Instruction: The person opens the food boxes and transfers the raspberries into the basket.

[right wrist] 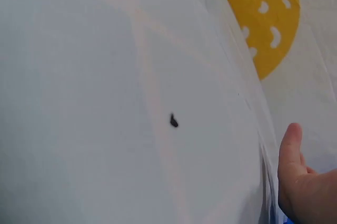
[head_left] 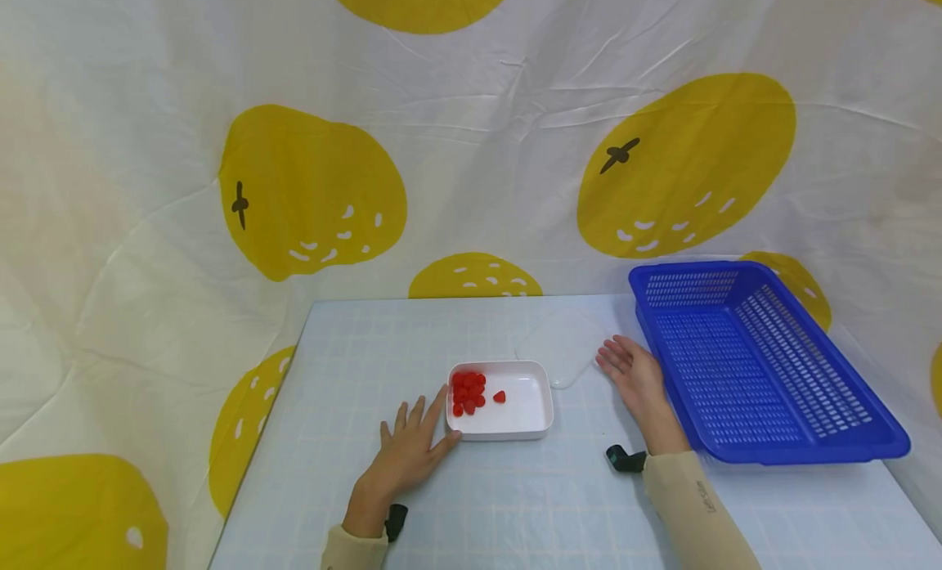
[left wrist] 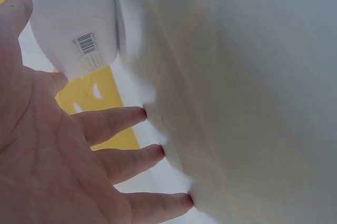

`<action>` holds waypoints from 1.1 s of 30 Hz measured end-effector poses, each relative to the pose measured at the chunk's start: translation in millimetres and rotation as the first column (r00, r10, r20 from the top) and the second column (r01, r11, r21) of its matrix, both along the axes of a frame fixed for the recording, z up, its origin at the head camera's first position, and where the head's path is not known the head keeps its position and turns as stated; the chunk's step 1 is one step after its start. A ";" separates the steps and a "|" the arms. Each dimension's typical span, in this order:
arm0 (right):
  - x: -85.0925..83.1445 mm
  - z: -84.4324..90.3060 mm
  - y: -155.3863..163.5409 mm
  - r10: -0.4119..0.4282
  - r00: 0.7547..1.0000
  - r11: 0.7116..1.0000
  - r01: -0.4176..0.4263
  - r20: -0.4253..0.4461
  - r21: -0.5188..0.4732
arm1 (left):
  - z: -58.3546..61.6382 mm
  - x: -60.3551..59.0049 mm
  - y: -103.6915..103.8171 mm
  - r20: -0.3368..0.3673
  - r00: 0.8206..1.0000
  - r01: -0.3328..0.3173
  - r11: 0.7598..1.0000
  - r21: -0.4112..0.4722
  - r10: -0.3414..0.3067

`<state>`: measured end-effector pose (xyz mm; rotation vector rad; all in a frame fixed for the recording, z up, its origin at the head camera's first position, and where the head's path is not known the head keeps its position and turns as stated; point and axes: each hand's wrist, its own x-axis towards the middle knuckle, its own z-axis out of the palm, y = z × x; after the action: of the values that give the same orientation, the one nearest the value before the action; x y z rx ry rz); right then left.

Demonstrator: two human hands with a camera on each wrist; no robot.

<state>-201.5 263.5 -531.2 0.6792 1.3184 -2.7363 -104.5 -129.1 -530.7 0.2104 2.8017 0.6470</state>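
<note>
A small white rectangular container (head_left: 524,419) stands on the table, with several red raspberry-like pieces (head_left: 468,392) bunched at its left end. One red piece (head_left: 500,397) lies apart from them. My left hand (head_left: 408,451) is at the container's left side, fingers spread, thumb and index finger at its wall. The left wrist view shows the container's outer wall (left wrist: 58,18) with a barcode label; the other fingertips meet the tabletop. My right hand (head_left: 634,378) holds nothing, its fingers extended, between a clear flat lid-like sheet (head_left: 562,349) and a blue basket (head_left: 724,374).
The large blue basket with slotted walls takes up the table's right side. A white cloth (head_left: 500,145) with yellow fruit prints hangs behind the table (head_left: 515,504). Black wrist devices (head_left: 624,459) sit by both sleeves. A small dark speck (right wrist: 174,121) marks the tabletop.
</note>
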 end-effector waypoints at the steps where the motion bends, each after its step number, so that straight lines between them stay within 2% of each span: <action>1: 0.8 -0.7 0.3 0.004 1.000 1.000 -0.004 0.000 -0.004 | 0.3 0.0 0.3 0.002 1.000 0.000 1.000 0.002 0.000; 14: 6.4 -2.1 -4.0 0.056 0.998 0.997 -0.055 -0.018 0.054 | -1.0 0.3 0.7 0.012 1.000 -0.004 1.000 0.005 0.004; 22: 11.6 3.6 -10.9 0.123 0.988 0.983 -0.108 -0.098 0.150 | -2.7 -0.3 0.6 0.003 1.000 -0.003 1.000 -0.005 0.003; 27: 14.1 12.6 -23.4 0.186 0.965 0.951 -0.130 -0.183 0.280 | -2.7 -0.2 0.5 -0.001 1.000 -0.001 1.000 -0.004 0.001; 33: 16.5 26.2 -43.1 0.259 0.945 0.902 -0.161 -0.202 0.401 | -3.5 -0.4 0.0 -0.011 1.000 0.002 1.000 -0.001 -0.002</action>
<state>-185.0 220.5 -505.0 0.1775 1.8830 -2.4731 -104.9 -129.0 -534.2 0.2169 2.8120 0.6460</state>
